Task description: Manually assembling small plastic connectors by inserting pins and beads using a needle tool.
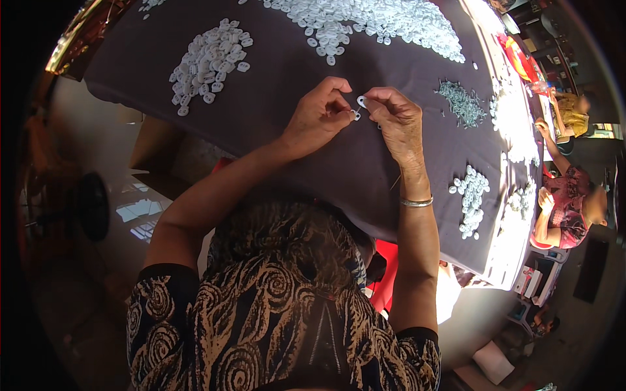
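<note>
My left hand is closed in a pinch above the dark tablecloth, with a small white holed piece at its thumb and fingertip. Close beside it, my right hand pinches another small white oval piece with a dark hole in it. The two pieces are nearly together, and a thin link seems to run between them, too fine to make out. Another bit of white shows under the right fingers, mostly hidden. A silver bangle circles my right wrist.
On the dark tablecloth lie a large heap of white pieces at the back, a heap of white oval pieces at left, small grey-green slivers and a smaller white heap at right. People sit along the right side.
</note>
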Demonstrator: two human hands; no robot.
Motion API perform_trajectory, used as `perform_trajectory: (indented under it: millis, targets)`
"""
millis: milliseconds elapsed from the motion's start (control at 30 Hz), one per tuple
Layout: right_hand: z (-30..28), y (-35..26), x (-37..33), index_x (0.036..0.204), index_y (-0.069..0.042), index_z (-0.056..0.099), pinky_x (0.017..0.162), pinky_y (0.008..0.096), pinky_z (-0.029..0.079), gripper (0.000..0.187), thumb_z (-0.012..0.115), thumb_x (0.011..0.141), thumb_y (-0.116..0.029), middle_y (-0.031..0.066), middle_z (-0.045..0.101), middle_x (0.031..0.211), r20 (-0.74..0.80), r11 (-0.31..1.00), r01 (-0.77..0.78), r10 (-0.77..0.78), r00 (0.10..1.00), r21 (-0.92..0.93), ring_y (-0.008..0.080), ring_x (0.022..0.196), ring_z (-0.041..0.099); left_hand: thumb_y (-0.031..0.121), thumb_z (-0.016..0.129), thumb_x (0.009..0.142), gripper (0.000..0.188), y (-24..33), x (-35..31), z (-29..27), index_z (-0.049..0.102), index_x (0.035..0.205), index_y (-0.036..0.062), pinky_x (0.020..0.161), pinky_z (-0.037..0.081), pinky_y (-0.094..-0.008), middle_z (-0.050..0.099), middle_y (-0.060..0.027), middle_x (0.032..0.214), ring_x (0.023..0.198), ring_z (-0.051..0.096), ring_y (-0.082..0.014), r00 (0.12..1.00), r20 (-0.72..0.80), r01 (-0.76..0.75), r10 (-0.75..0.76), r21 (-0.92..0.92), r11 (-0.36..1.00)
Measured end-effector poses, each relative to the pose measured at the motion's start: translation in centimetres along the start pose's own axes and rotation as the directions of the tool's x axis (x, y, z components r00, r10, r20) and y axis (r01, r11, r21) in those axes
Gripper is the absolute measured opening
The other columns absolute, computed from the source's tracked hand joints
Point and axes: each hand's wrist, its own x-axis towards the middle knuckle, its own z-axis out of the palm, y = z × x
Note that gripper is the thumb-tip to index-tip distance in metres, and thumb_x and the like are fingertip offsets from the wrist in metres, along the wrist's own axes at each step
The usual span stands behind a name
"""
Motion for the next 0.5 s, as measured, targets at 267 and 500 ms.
perform_trajectory:
  millis: [267, 500]
  targets:
    - [0.17, 0.12, 0.01, 0.092, -0.002, 0.067, 0.06, 0.0179, 0.042, 0.008, 0.064, 0.084, -0.001, -0.0028, 0.063, 0.08, 0.007, 1.0, 0.026, -0.026, 1.0, -0.017, 0.0032, 0.067, 0.051, 0.002, 0.064, 0.083, 0.036, -0.03, -0.03, -0.05, 0.045, 0.114, 0.0064, 0.056, 0.043, -0.0182, 0.059, -0.0004, 0.078, 0.064, 0.052, -0.0036, 1.0, 0.0, -0.02, 0.02, -0.005, 1.0]
    - [0.19, 0.09, -0.08, 0.093, -0.002, 0.067, 0.061, 0.0172, 0.041, 0.009, 0.064, 0.084, 0.001, -0.0042, 0.061, 0.08, 0.007, 0.999, 0.048, -0.048, 0.999, -0.015, 0.0021, 0.069, 0.05, 0.001, 0.064, 0.083, 0.036, -0.16, -0.07, -0.03, 0.045, 0.114, 0.006, 0.056, 0.043, -0.018, 0.059, -0.0003, 0.077, 0.064, 0.052, -0.0036, 1.0, 0.002, -0.001, 0.002, -0.033, 0.999]
